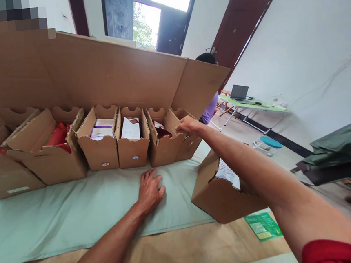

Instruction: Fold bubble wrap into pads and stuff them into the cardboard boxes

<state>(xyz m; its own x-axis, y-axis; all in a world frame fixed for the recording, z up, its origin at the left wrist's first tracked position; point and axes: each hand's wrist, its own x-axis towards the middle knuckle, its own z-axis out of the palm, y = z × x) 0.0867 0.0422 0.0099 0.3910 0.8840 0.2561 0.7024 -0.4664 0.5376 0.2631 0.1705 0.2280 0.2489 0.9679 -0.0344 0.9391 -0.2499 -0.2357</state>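
Note:
My left hand [151, 189] lies palm down on the pale green cloth [108, 203], fingers spread and holding nothing. My right hand [189, 124] is over the rim of the rightmost cardboard box [186, 151] in the row, its fingers curled down by the wall shared with the neighbouring box [162, 153]. What the fingers hold, if anything, is hidden; a bit of a shiny coloured packet shows just below them. The neighbouring box has dark red items inside. Under my right forearm stands a separate cardboard box [207, 186] with white printed paper [227, 174] in it.
Several more open boxes line the left, holding red packets [57, 135], white-and-purple packs [102, 131] and a white item [130, 129]. A tall cardboard panel [111, 71] rises behind them. A green card [263, 226] lies on the wood edge. A seated person [211, 103] is beyond, near a laptop table [259, 105].

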